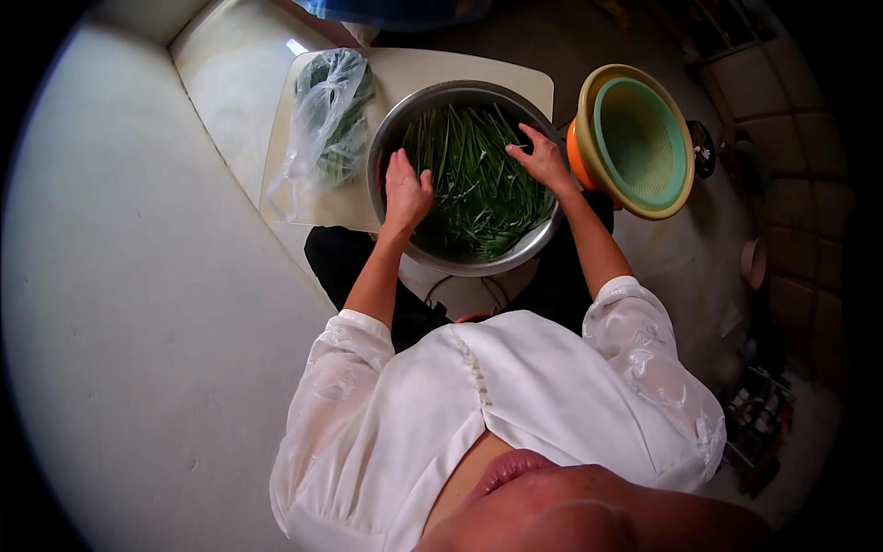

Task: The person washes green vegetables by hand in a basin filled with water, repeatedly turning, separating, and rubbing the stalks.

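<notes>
A wide metal basin (pixel 538 247) holds a mass of long, thin green leaves, like garlic chives (pixel 474 175), which look wet. At the basin's left side my left hand (pixel 407 191) hovers over the leaves, fingers stretched out and thumb apart. My right hand (pixel 541 158) is over the upper right part of the basin, with thumb and fingers spread. Neither hand grips anything that I can see. Whether the fingertips touch the leaves I cannot tell.
Left of the basin, a knotted clear plastic bag (pixel 326 120) with greens lies on a cream-coloured board (pixel 414 66). To the right stand nested colanders or bowls, the green one (pixel 642 143) innermost. A white wall (pixel 120 276) runs along the left.
</notes>
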Demonstrator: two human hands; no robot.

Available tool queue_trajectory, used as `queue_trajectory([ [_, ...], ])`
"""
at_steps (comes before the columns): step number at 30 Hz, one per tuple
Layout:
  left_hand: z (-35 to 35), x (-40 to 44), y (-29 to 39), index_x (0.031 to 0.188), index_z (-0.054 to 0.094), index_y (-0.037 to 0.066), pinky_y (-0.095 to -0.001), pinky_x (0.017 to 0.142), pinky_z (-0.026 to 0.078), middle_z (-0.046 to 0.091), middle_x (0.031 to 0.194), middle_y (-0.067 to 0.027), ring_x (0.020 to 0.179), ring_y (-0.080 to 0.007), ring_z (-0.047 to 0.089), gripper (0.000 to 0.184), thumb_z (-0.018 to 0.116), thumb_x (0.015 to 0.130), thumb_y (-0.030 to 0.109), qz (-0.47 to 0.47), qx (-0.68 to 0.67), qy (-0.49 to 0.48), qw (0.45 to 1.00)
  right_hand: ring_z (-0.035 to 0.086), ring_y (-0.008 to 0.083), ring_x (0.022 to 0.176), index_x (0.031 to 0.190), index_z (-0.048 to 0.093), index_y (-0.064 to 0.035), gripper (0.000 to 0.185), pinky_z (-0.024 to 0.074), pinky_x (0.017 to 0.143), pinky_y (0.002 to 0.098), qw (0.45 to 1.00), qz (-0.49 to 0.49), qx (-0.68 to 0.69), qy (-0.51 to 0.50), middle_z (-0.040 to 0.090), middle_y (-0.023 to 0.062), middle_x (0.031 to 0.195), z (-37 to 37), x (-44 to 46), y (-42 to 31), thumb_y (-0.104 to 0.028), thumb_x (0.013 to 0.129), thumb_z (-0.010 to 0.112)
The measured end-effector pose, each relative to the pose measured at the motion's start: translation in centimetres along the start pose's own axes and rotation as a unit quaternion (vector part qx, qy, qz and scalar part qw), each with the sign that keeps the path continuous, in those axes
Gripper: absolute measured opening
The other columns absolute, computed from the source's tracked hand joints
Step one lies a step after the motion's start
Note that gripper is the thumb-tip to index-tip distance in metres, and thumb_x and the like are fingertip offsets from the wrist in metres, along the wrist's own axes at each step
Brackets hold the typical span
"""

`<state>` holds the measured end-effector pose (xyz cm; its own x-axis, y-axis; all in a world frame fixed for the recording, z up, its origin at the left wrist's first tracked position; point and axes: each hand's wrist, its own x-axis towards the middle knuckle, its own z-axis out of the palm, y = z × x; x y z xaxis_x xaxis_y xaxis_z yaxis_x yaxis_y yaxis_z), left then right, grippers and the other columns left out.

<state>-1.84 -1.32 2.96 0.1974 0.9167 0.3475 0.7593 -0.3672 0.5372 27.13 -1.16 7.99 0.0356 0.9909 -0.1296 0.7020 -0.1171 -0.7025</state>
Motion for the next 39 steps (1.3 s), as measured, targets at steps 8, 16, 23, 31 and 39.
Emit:
queue_trajectory([
  [8, 0.3, 2.3, 2.5, 0.125, 0.054, -0.005, -0.0378, 0.088, 0.049, 0.062, 0.117, -0.0169, 0.104, -0.0228, 0.060, 0.068, 0.073, 0.084, 0.045, -0.506, -0.392, -0.203, 0.741, 0.012, 0.0299, 0.148, 0.153, 0.012, 0.0024, 0.123, 0.0127, 0.117, 0.0467, 0.889, 0.209, 0.358, -0.194, 0.014, 0.0215, 0.159, 5.7, 0.5, 0.0, -0.071, 0.073, 0.068],
  [16, 5.4, -0.2, 1.7, 0.115, 0.061, -0.002, -0.0341, 0.078, 0.052, 0.071, 0.098, -0.0112, 0.087, -0.0208, 0.067, 0.042, 0.072, 0.088, 0.028, -0.351, -0.475, -0.075, 0.804, 0.066, 0.0366, 0.099, 0.111, 0.063, 0.0036, 0.055, 0.0496, 0.083, 0.0441, 0.981, 0.113, 0.156, -0.034, 0.068, 0.0255, 0.102, 10.4, 0.5, -3.3, -0.048, 0.092, 0.060],
  [23, 0.7, 0.5, 5.1, 0.099, 0.059, -0.004, -0.0424, 0.079, 0.051, 0.070, 0.096, -0.0215, 0.090, -0.0397, 0.068, 0.041, 0.070, 0.088, 0.034, -0.300, -0.286, -0.024, 0.910, 0.058, 0.0481, 0.106, 0.132, 0.047, 0.0033, 0.053, 0.0480, 0.088, 0.0475, 0.993, 0.007, 0.102, 0.063, 0.062, 0.0315, 0.111, 7.6, -1.9, -6.1, -0.030, 0.092, 0.056],
  [31, 7.5, -1.8, -0.9, 0.105, 0.061, 0.000, -0.0416, 0.074, 0.046, 0.062, 0.096, -0.0186, 0.086, -0.0325, 0.059, 0.027, 0.059, 0.079, 0.006, 0.063, 0.154, -0.022, 0.986, 0.058, 0.0463, 0.107, 0.138, 0.041, 0.0038, 0.058, 0.0473, 0.091, 0.0465, 0.993, -0.037, 0.026, 0.111, 0.059, 0.0313, 0.118, 9.1, -2.2, -1.9, -0.025, 0.091, 0.057],
  [39, 13.6, -3.2, -3.2, 0.097, 0.061, 0.002, -0.0420, 0.067, 0.046, 0.060, 0.087, -0.0142, 0.075, -0.0302, 0.057, 0.017, 0.061, 0.083, 0.012, 0.092, 0.065, 0.185, 0.976, 0.059, 0.0449, 0.106, 0.136, 0.045, -0.0078, 0.058, 0.0468, 0.089, 0.0547, 0.982, 0.093, -0.144, 0.076, 0.060, 0.0252, 0.113, 11.9, -2.5, -1.5, -0.046, 0.093, 0.054],
])
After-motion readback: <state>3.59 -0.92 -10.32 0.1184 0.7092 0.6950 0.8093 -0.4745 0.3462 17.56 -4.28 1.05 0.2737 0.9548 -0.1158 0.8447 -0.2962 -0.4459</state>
